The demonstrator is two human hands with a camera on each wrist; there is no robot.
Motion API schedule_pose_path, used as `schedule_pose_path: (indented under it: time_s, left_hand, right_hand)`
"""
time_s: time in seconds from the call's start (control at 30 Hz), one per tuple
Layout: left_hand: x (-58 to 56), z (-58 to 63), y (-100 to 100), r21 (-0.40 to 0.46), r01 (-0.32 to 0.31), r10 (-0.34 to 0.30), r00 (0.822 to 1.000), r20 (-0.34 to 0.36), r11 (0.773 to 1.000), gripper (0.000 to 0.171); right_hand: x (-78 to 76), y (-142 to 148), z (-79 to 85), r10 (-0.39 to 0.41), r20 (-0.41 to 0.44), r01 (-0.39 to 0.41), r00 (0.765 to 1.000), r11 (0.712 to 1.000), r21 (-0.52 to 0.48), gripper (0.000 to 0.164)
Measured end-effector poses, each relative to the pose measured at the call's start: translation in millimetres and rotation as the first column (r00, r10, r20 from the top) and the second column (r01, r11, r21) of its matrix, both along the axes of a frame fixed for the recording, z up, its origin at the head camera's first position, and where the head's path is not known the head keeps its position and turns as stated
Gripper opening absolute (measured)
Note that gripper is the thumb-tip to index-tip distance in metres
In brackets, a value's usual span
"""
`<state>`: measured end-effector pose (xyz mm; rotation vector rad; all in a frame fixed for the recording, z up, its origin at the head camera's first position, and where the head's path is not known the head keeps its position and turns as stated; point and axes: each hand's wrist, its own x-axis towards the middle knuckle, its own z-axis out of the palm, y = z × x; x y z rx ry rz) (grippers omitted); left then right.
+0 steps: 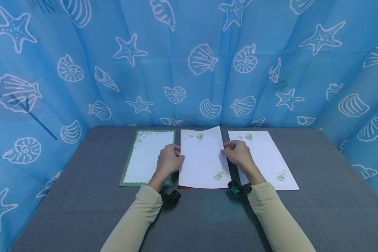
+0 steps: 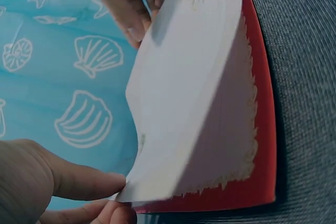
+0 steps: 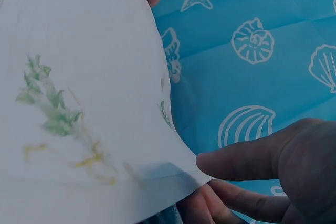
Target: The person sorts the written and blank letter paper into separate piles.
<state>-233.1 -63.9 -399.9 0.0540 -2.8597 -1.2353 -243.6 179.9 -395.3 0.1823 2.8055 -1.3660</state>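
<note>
A white sheet of paper (image 1: 203, 157) with small green leaf prints lies in the middle, its surface bowed upward. My left hand (image 1: 168, 161) pinches its left edge between thumb and fingers. On the opposite edge, my right hand (image 1: 239, 154) pinches the paper the same way. Beneath the sheet, a red-bordered paper (image 2: 266, 145) shows in the left wrist view, with a gap between the two along the near side. The thumb and fingers of the right hand (image 3: 252, 161) meet at the paper's edge in the right wrist view.
A green-bordered sheet (image 1: 145, 154) lies to the left, with a thin red edge under it. To the right are white leaf-printed sheets (image 1: 267, 161), partly under my right forearm. All rest on a grey cloth-covered table (image 1: 201, 220); a blue shell-patterned curtain (image 1: 176, 70) hangs behind.
</note>
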Motion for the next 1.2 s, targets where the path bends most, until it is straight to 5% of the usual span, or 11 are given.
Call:
schedule_pose_path:
  time_s: [0.57, 1.0, 1.2]
  left_hand:
    - [-0.8, 3.2, -2.6, 0.136, -0.016, 0.024, 0.998, -0.059, 0.991, 0.025]
    - [-0.8, 9.7, 22.7, 0.191, -0.016, 0.034, 0.996, -0.088, 0.982, 0.023]
    - [-3.7, 15.8, 41.6, 0.217, 0.034, -0.009, 0.993, -0.115, 0.976, 0.023]
  right_hand:
    - [2.6, 8.7, 11.7, -0.055, -0.026, 0.050, 0.998, 0.985, -0.163, 0.031]
    - [5.0, 32.8, 18.9, -0.122, -0.070, 0.108, 0.990, 0.978, -0.178, 0.031]
    - [-23.4, 71.5, -21.3, -0.197, -0.117, 0.179, 0.974, 0.973, -0.148, 0.031]
